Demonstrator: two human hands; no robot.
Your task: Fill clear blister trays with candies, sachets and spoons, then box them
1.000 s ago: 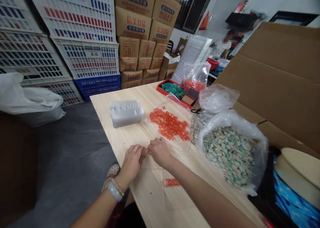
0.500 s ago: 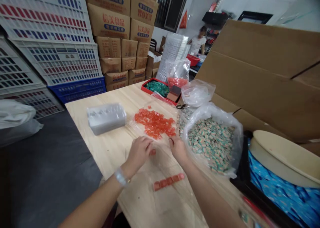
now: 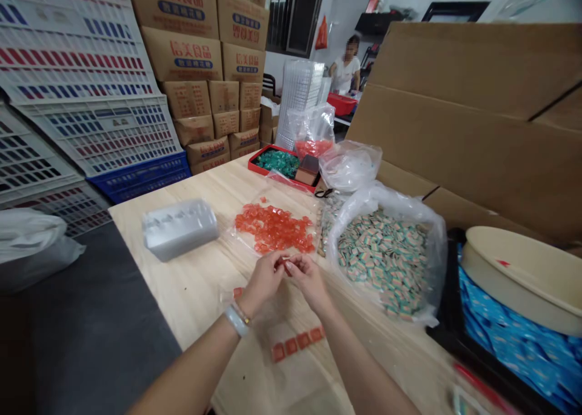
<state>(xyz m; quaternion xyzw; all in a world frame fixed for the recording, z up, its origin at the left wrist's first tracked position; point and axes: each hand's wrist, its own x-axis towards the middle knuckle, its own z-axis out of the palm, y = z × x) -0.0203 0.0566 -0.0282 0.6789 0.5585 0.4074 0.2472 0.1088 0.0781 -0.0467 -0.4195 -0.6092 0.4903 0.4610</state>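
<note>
My left hand (image 3: 266, 277) and my right hand (image 3: 308, 275) meet over the table, fingertips pinched on one small red plastic piece (image 3: 286, 267), partly hidden by the fingers. Just beyond them spreads a pile of translucent orange-red pieces (image 3: 275, 228) on a clear plastic sheet. Between my forearms lies a row of several square red pieces (image 3: 297, 343). Another red piece (image 3: 237, 292) shows beside my left wrist. To the right of my hands, an open clear bag (image 3: 334, 245) is full of small tan-and-green tiles (image 3: 384, 260).
A block of clear plastic packaging (image 3: 179, 230) sits on the left of the table (image 3: 168, 282). Behind the pile are a red tray (image 3: 254, 165) of green pieces and filled bags. A cream basin (image 3: 536, 269) stands at right. Crates (image 3: 122, 127) and cartons (image 3: 182, 60) rise behind; a person (image 3: 346, 69) is far back.
My hands have come together from apart; the right moved left from the pile's edge, and both now pinch a red piece. The camera view has shifted slightly.
</note>
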